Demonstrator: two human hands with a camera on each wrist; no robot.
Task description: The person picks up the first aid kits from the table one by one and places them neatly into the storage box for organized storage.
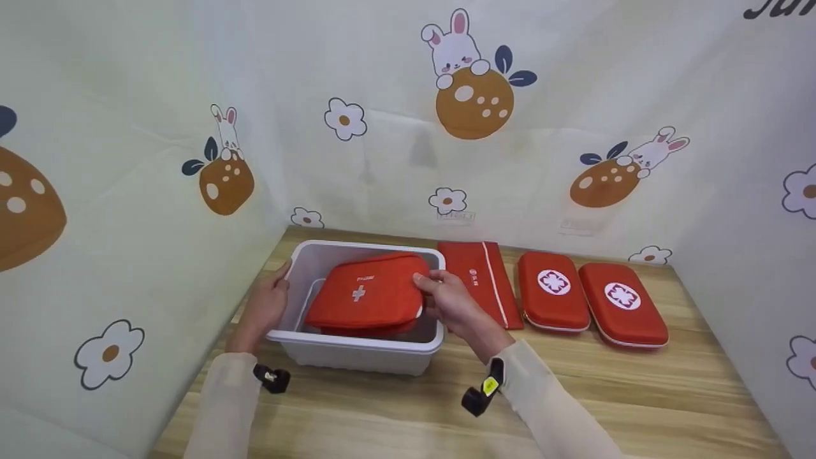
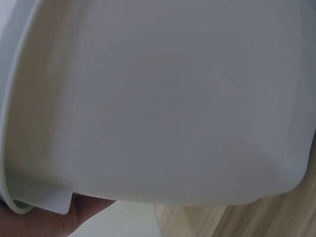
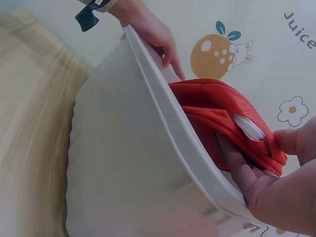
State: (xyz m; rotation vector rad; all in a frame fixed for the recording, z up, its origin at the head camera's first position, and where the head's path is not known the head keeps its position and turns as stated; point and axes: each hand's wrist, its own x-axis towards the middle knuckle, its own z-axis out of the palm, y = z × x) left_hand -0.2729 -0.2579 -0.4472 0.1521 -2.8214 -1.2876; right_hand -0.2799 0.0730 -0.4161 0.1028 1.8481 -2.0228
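Observation:
A red first aid pouch (image 1: pixel 370 293) with a white cross lies tilted in a white plastic bin (image 1: pixel 357 354). My right hand (image 1: pixel 449 298) pinches the pouch's right end, thumb on top and fingers beneath, as the right wrist view also shows on the red fabric (image 3: pixel 217 98). Under the pouch another red edge shows; I cannot tell whether it is a second pouch. My left hand (image 1: pixel 266 303) grips the bin's left rim, thumb inside. In the left wrist view the bin's outer wall (image 2: pixel 173 108) fills most of the picture and hides most of that hand.
Right of the bin lies a flat red pouch (image 1: pixel 478 284) with a white stripe. Beyond it are two red hard cases, one nearer (image 1: pixel 553 290) and one farther right (image 1: pixel 623 305), with white round emblems. Patterned cloth walls (image 1: pixel 382 172) enclose the wooden table (image 1: pixel 382 414).

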